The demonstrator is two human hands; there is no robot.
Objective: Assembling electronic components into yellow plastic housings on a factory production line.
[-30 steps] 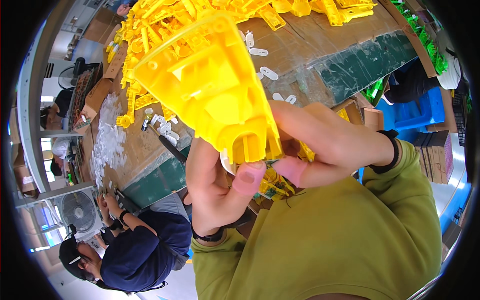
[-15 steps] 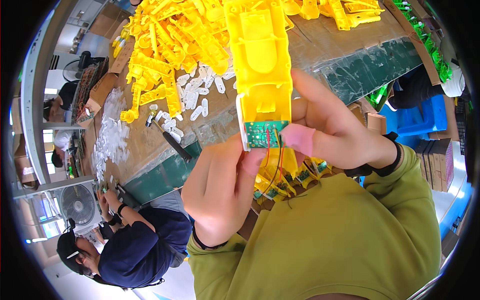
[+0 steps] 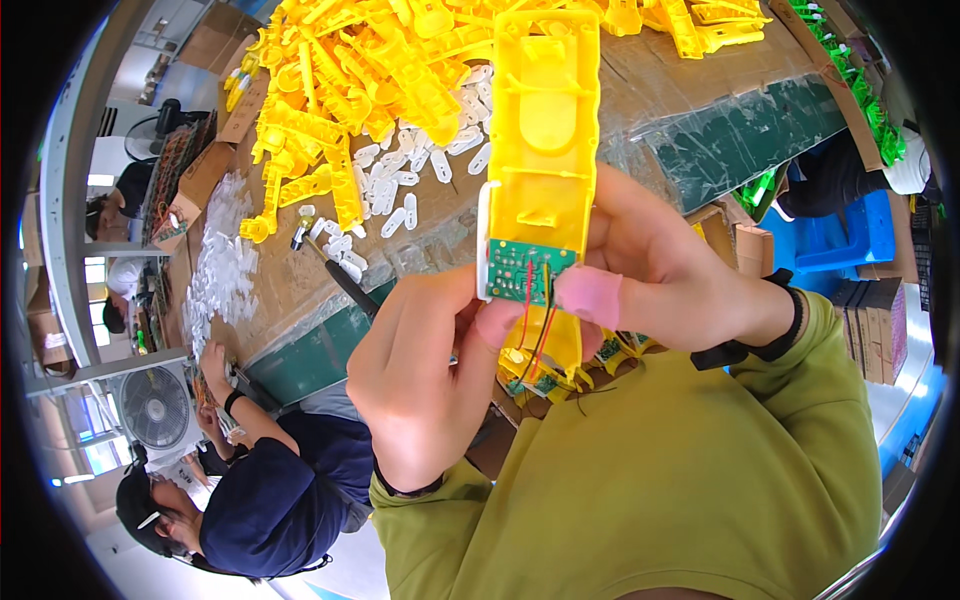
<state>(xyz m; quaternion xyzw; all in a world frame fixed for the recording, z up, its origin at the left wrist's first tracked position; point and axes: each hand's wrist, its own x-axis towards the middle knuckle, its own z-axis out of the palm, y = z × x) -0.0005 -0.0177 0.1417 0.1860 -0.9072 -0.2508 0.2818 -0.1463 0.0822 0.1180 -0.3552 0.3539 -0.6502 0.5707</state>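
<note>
In front of my chest a long yellow plastic housing half [image 3: 548, 120] is held upright, its ribbed inside facing me. A small green circuit board [image 3: 518, 272] with thin red, black and yellow wires lies across its lower part. A narrow white plastic piece [image 3: 484, 240] stands along the left edge. My left hand [image 3: 420, 365] is closed at the board's lower left corner, its thumb in a pink finger cot; its other fingertips are hidden. My right hand [image 3: 670, 265] grips the housing from the right, with its pink-covered thumb on the board's right edge.
Yellow plastic parts [image 3: 350, 80] are heaped on the cardboard-covered table [image 3: 690, 85], beside small white pieces [image 3: 400, 180]. A black-handled hammer [image 3: 340, 275] lies nearer. Yellow parts with boards [image 3: 540, 385] sit below my hands. To the left, a co-worker [image 3: 270, 490] works.
The housing has shifted slightly right and lower, and tilts differently. My left hand has moved a little left. The co-worker's hands have changed position.
</note>
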